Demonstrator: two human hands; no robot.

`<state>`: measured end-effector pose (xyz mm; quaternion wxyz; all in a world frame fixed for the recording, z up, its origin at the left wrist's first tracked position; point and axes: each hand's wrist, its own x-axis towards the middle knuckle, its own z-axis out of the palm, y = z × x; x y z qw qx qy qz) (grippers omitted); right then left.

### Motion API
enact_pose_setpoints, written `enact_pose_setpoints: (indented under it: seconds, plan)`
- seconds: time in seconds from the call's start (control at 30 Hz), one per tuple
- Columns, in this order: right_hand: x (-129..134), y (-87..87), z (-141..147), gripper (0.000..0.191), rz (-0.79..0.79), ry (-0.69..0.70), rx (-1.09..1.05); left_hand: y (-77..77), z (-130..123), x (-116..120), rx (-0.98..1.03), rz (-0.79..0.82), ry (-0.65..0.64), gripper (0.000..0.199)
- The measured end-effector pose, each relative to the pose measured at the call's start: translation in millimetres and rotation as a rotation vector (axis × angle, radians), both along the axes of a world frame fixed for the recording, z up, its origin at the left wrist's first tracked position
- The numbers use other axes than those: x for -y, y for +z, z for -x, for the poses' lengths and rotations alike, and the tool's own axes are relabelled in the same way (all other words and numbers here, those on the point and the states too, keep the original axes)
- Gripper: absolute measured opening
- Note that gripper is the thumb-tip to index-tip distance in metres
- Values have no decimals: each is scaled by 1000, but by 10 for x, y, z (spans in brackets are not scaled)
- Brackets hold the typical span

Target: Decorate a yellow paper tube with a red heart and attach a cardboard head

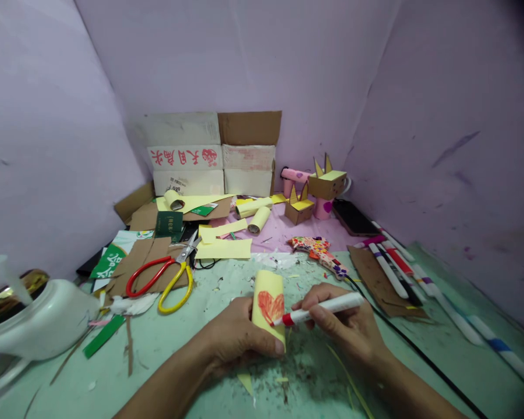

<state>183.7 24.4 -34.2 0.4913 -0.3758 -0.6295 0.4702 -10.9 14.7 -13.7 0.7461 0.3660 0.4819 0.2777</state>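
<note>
steadying a yellow paper tube (268,282)
curling the left hand (238,334) low around it over the green surface (220,297), likely to bare its red heart (271,305); pinching a red-tipped white marker (343,301) in the right hand (353,326)

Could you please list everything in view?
Heart tube: one, yellow, centre
Red marker: one, white, centre
Plain tubes: three, yellow, back
Strips: several, yellow, back
Scissors: one, red and yellow, left
Pot: one, white, left
Booklet: one, green, left
Box: one, white and brown, back
Eared boxes: two, brown, back right
Decorated tubes: several, pink, back right
Corded tool: one, multicoloured, right
Phone: one, black, right
Loose markers: several, mostly white, right
Cardboard scraps: several, brown, left
Table: one, green, below
Walls: three, lilac, around
Left hand: one, bare, at tube
Right hand: one, bare, at marker
</note>
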Motion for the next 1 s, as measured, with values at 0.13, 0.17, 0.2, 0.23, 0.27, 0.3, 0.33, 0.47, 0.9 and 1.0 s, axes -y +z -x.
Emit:
enact_pose_setpoints:
  seconds: [0.13, 0.17, 0.2, 0.23, 0.27, 0.3, 0.33, 0.47, 0.9, 1.0]
  plan:
    - [9, -16, 18, 36, 9, -6, -27, -3, 4, -4, -3, 0, 15, 40]
    - [10, -23, 20, 36, 14, -3, -33, -4, 6, -4, -8, 2, 10, 40]
    - [11, -29, 21, 36, 26, -8, -45, -5, 7, -3, -11, 2, 5, 40]
    - [12, -34, 23, 37, 41, -19, -63, -5, 8, -2, -13, 0, 2, 40]
    - [13, -36, 24, 37, 55, -35, -83, -5, 8, 0, -13, -3, 4, 40]
    - [14, -36, 25, 37, 62, -50, -99, -5, 8, 2, -8, -5, 7, 41]
    - [15, -33, 26, 37, 60, -56, -102, -5, 8, 4, 1, -5, 9, 41]
    - [6, -6, 28, 30, -16, -17, -29, -8, 6, 6, 15, 5, 0, 40]
    - [-2, -29, -4, 33, -10, -17, -45, 3, 11, 3, 10, -14, -15, 41]
    - [4, -9, 17, 31, -27, -32, -69, 0, 15, -1, 19, -14, -17, 39]
